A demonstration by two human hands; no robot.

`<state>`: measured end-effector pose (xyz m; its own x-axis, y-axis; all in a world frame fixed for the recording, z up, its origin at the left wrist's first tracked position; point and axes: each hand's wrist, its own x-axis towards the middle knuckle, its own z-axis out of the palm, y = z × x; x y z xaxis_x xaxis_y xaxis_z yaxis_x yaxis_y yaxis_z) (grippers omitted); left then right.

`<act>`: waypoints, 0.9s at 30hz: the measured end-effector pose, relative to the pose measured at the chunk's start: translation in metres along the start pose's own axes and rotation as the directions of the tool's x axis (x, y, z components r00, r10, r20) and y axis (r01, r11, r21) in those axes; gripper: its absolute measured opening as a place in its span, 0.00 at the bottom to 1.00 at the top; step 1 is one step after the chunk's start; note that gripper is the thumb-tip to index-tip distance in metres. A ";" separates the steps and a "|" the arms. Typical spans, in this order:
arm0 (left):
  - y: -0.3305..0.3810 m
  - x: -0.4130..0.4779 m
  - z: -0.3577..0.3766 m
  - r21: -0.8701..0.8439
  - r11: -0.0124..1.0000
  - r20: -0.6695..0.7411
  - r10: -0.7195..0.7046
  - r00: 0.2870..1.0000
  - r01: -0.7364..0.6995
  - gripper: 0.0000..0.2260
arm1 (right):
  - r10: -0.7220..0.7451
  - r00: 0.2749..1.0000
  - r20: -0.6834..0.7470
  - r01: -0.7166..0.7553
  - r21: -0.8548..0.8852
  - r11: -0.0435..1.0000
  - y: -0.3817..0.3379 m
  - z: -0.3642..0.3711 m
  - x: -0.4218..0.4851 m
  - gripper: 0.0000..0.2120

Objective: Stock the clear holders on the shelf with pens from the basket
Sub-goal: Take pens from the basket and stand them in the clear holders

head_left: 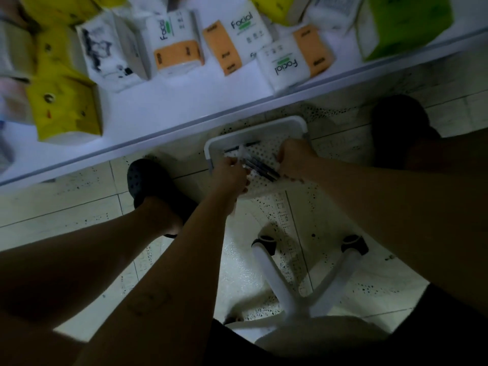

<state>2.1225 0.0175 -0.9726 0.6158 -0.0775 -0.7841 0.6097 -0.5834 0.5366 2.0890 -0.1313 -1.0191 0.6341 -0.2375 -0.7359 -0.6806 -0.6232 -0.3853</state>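
Observation:
A white perforated basket (287, 122) sits on the tiled floor just below the shelf edge. Dark pens (260, 167) lie in it, and another dark pen (241, 147) rests near its far wall. Both my hands reach down into the basket. My left hand (230, 173) has its fingers curled around one end of the pen bundle. My right hand (295, 157) curls over the other end of the same pens. The clear holders are not in view.
A white shelf (163, 101) above the basket carries facial tissue packs (232, 46) and yellow packs (63, 101). My feet in dark clogs (150, 180) flank the basket. A white stool (295, 291) stands close behind it.

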 end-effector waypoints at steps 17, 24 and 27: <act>0.091 -0.118 -0.008 -0.080 0.896 0.012 0.439 0.899 -0.436 0.10 | -0.240 0.826 -0.510 0.449 0.339 0.826 -0.021 -0.085 -0.122 0.11; 0.148 -0.171 -0.012 -0.119 0.740 0.046 0.670 0.741 -0.662 0.07 | -0.239 0.673 -0.700 0.599 0.325 0.732 -0.031 -0.142 -0.181 0.16; 0.176 -0.195 -0.014 -0.112 0.666 0.023 0.743 0.669 -0.737 0.05 | -0.262 0.586 -0.767 0.665 0.270 0.696 -0.033 -0.176 -0.207 0.13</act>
<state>2.1170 -0.0585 -0.7209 0.8533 -0.5042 -0.1326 0.0082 -0.2413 0.9704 2.0445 -0.1927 -0.7566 0.8311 -0.5476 0.0970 -0.1515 -0.3907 -0.9080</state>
